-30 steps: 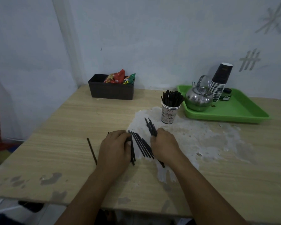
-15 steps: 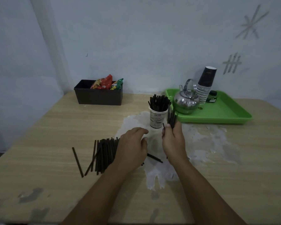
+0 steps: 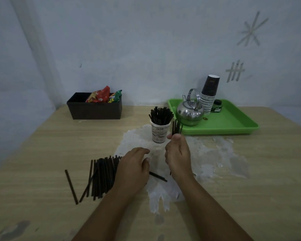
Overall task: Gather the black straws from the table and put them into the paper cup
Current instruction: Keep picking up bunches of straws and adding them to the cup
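Your right hand point(image 3: 178, 153) grips a small bundle of straws point(image 3: 176, 126) upright, just beside the paper cup point(image 3: 159, 133) (already stuffed). Your left hand point(image 3: 133, 168) lies loosely open, holding nothing, beside the loose pile of straws point(image 3: 101, 176) on the table point(image 3: 42, 153).

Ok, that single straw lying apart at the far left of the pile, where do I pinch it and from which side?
Pinch the lone straw near its middle, coming straight down from above. It lies flat on the table, slightly angled, with bare wood on its left, so fingers fit either side. The left hand is nearer; the right hand already holds a bunch of straws beside the paper cup.
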